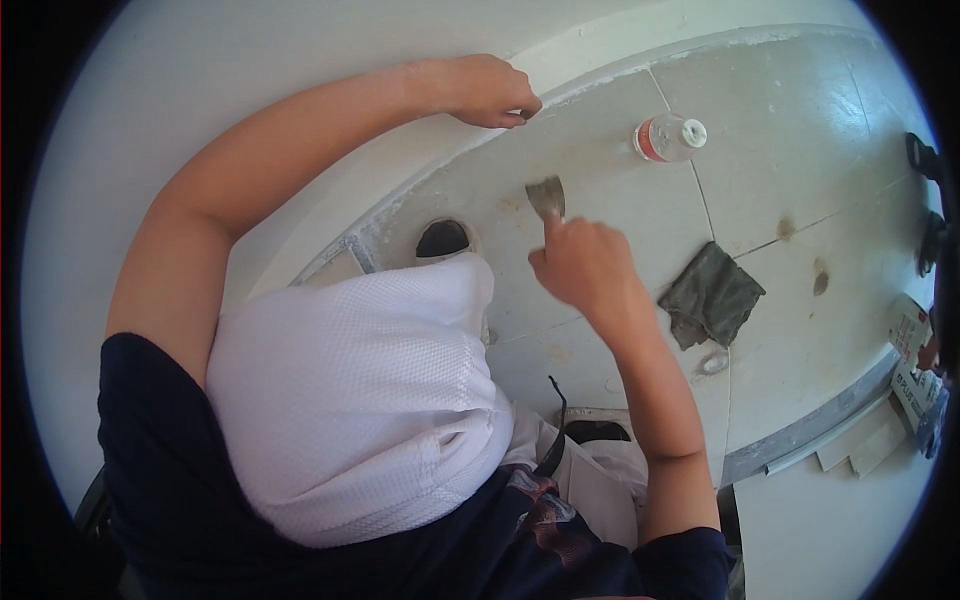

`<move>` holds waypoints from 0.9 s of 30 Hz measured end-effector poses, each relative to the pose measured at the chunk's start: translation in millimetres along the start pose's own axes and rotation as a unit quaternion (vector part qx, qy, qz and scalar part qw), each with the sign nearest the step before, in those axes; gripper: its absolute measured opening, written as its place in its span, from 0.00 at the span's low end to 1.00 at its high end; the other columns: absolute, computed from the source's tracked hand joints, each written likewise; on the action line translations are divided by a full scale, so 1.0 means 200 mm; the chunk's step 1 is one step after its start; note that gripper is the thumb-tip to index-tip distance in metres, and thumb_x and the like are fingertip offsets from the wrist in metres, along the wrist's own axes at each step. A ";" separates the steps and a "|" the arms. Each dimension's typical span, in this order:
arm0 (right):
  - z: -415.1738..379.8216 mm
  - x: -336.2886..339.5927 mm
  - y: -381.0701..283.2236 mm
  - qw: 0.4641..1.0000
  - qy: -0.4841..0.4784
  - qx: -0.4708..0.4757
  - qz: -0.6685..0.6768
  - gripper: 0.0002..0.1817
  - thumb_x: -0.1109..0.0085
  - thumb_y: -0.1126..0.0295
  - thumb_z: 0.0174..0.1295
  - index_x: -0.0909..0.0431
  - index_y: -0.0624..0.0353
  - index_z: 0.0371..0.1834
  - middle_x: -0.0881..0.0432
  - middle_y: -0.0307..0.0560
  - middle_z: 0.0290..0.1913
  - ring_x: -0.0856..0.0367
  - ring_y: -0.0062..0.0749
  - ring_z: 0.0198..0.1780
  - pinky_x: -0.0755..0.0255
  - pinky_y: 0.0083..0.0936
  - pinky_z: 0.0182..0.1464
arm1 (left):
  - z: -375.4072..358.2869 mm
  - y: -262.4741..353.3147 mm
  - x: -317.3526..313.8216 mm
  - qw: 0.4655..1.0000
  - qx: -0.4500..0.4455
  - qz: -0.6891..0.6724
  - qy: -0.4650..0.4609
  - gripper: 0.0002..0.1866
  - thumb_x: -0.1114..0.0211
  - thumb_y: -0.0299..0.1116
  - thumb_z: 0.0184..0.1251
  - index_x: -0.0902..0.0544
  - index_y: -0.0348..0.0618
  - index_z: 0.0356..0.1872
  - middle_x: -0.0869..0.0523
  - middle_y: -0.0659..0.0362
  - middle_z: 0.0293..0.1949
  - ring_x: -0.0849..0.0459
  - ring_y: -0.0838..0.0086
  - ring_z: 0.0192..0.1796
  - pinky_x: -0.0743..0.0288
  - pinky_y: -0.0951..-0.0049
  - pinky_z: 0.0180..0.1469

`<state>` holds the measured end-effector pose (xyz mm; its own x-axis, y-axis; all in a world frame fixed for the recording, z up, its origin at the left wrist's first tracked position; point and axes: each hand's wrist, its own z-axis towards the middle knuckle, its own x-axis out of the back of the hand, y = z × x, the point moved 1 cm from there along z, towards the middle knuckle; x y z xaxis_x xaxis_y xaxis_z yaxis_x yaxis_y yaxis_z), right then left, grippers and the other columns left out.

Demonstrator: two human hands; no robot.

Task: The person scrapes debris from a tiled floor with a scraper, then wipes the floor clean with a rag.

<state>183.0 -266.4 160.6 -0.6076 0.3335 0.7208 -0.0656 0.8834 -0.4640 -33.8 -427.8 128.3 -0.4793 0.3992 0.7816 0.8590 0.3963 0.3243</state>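
My right hand (588, 262) is closed round a putty knife (546, 197), whose flat, dirty blade points up in the view above the tiled floor (620, 220). My left hand (488, 92) is near the base of the white wall (400, 35), at the floor's edge. Its fingers are curled, and what they hold, if anything, is too small to make out. A clear plastic bottle (668, 138) with a white cap and a red label stands on the tiles, right of the blade. Below it, beside my right forearm, lies a crumpled dark grey cloth (712, 296).
A clear ring-like item (713, 362) lies below the cloth. My shoes (443, 240) are on the floor under me. At the right edge are printed cardboard boxes (912, 380), cut tile pieces (862, 438) and dark footwear (930, 242). Brown stains mark the tiles.
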 end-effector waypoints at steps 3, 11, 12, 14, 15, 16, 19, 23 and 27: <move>-0.05 -0.17 0.01 0.998 -0.061 0.003 -0.024 0.27 0.37 0.63 0.62 0.19 0.66 0.63 0.11 0.62 0.33 0.09 0.57 0.36 0.15 0.49 0.43 | -0.01 0.01 0.00 1.000 0.002 0.007 -0.014 0.11 0.36 0.37 0.74 0.13 0.45 0.49 0.09 0.51 0.40 0.11 0.49 0.46 0.18 0.49 0.49; 0.27 -0.26 -0.04 0.998 0.049 0.010 0.029 0.32 0.37 0.65 0.63 0.24 0.68 0.71 0.11 0.60 0.32 0.09 0.57 0.36 0.14 0.47 0.41 | 0.01 0.02 0.01 1.000 0.007 0.003 -0.008 0.11 0.35 0.38 0.72 0.12 0.45 0.47 0.08 0.50 0.39 0.10 0.48 0.45 0.17 0.48 0.49; 0.25 -0.24 -0.05 0.998 0.051 0.021 0.018 0.33 0.36 0.65 0.62 0.25 0.68 0.72 0.11 0.60 0.32 0.08 0.56 0.35 0.14 0.46 0.40 | 0.03 0.03 0.02 1.000 0.007 0.005 -0.003 0.11 0.35 0.37 0.72 0.12 0.46 0.47 0.08 0.50 0.39 0.10 0.48 0.46 0.18 0.48 0.49; 0.11 -0.21 -0.08 0.998 0.050 0.035 0.001 0.35 0.36 0.65 0.62 0.26 0.68 0.73 0.11 0.59 0.31 0.08 0.55 0.34 0.14 0.45 0.39 | 0.03 0.03 0.03 1.000 0.003 0.002 0.007 0.11 0.36 0.37 0.72 0.12 0.46 0.48 0.09 0.49 0.39 0.10 0.49 0.46 0.18 0.48 0.50; 0.04 -0.22 -0.09 0.999 0.014 0.032 -0.011 0.35 0.35 0.65 0.62 0.25 0.68 0.73 0.11 0.59 0.31 0.08 0.54 0.34 0.14 0.44 0.38 | 0.04 0.03 0.04 1.000 0.000 -0.004 0.015 0.11 0.36 0.37 0.72 0.12 0.46 0.48 0.09 0.49 0.39 0.10 0.49 0.46 0.18 0.48 0.50; -0.04 -0.24 -0.08 0.999 -0.024 0.029 -0.023 0.35 0.35 0.64 0.61 0.25 0.68 0.73 0.11 0.58 0.31 0.08 0.53 0.34 0.14 0.43 0.38 | 0.04 0.04 0.03 1.000 -0.004 -0.012 0.023 0.11 0.36 0.37 0.72 0.12 0.45 0.48 0.09 0.49 0.39 0.10 0.49 0.46 0.18 0.48 0.50; -0.12 -0.35 -0.04 0.996 -0.067 0.024 -0.054 0.36 0.35 0.64 0.61 0.26 0.68 0.74 0.11 0.57 0.30 0.08 0.51 0.33 0.15 0.42 0.37 | 0.04 0.03 0.02 1.000 0.010 0.005 0.001 0.12 0.36 0.37 0.71 0.12 0.45 0.49 0.09 0.49 0.40 0.10 0.49 0.46 0.18 0.48 0.50; 0.04 -0.44 -0.05 0.999 0.007 0.050 -0.008 0.37 0.35 0.63 0.62 0.26 0.69 0.74 0.11 0.56 0.30 0.08 0.50 0.33 0.15 0.42 0.36 | 0.02 0.01 -0.02 1.000 -0.010 0.018 0.003 0.12 0.35 0.37 0.71 0.12 0.45 0.50 0.08 0.49 0.40 0.10 0.49 0.46 0.18 0.48 0.50; 0.14 -0.29 -0.09 0.998 0.016 0.053 -0.023 0.33 0.40 0.68 0.67 0.27 0.71 0.75 0.08 0.53 0.34 0.07 0.41 0.35 0.15 0.36 0.35 | 0.02 0.02 0.03 1.000 0.005 0.003 0.003 0.12 0.35 0.37 0.71 0.12 0.45 0.50 0.08 0.49 0.40 0.10 0.50 0.46 0.18 0.49 0.50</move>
<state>196.5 -309.8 112.6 -0.5773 0.3049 0.7575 -0.1777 0.8585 -0.4810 -34.9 -421.2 132.7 -0.4739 0.3970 0.7860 0.8594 0.4029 0.3147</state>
